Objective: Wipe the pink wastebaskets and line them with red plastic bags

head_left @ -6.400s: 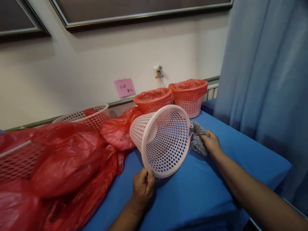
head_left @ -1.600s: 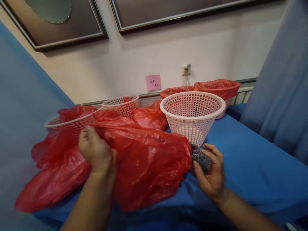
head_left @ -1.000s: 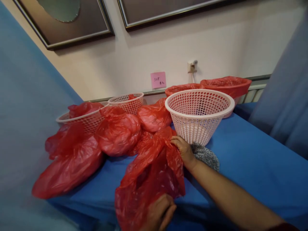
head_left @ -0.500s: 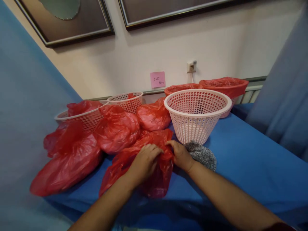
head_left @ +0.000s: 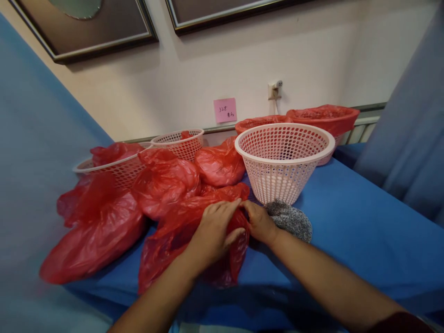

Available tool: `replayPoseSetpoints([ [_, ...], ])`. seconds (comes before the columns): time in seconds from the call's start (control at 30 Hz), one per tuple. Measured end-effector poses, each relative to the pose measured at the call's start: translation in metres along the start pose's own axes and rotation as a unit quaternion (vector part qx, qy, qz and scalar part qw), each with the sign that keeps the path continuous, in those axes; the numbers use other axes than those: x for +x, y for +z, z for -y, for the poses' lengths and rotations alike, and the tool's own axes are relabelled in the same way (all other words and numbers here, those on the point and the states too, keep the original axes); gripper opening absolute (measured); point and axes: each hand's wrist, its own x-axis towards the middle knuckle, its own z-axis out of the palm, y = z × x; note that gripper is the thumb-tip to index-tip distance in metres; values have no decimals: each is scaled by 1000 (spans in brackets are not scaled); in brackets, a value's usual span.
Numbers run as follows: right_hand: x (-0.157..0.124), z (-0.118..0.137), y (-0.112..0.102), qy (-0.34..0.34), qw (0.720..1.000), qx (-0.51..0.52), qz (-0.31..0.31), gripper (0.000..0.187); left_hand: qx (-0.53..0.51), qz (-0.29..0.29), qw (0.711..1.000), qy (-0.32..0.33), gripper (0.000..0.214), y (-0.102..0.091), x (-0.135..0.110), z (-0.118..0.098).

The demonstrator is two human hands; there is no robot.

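Observation:
A thin red plastic bag [head_left: 173, 236] lies crumpled at the front of the blue-covered table. My left hand [head_left: 215, 229] rests over its right part, fingers stretched forward and thumb held apart. Close beside it, my right hand [head_left: 259, 223] has its fingers curled in on the bag's gathered right edge; the fingertips are partly hidden. Just right of that hand is a grey speckled cloth item [head_left: 291, 222], flat on the table. Behind both hands stands a pale pink mesh basket [head_left: 282, 175], upright and without a liner.
Filled-looking red bags [head_left: 93, 236] crowd the left side. Two more pale baskets [head_left: 178, 143] stand behind them. Red-lined baskets [head_left: 322, 120] are at the back right, near a wall socket [head_left: 275, 90]. Blue curtains [head_left: 31, 162] hang at both sides.
My left hand has gone from curled on the bag to fingers extended with the thumb apart. My right hand stays at the bag's edge. The view has tilted slightly.

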Motion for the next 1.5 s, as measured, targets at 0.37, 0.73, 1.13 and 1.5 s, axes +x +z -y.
replayPoseSetpoints([
  [0.37,6,-11,2,81,996,18,-21,28,47,60,997,19,19,-7,-1,1],
  [0.73,9,-15,7,160,980,81,-87,23,-152,-388,902,-116,16,-18,-32,8],
  [1.13,6,-28,8,184,963,151,-127,22,-187,-39,960,-204,33,-24,-32,38],
  [1.5,3,-43,19,230,947,166,-147,17,-48,-450,880,-141,12,-61,-61,32],
])
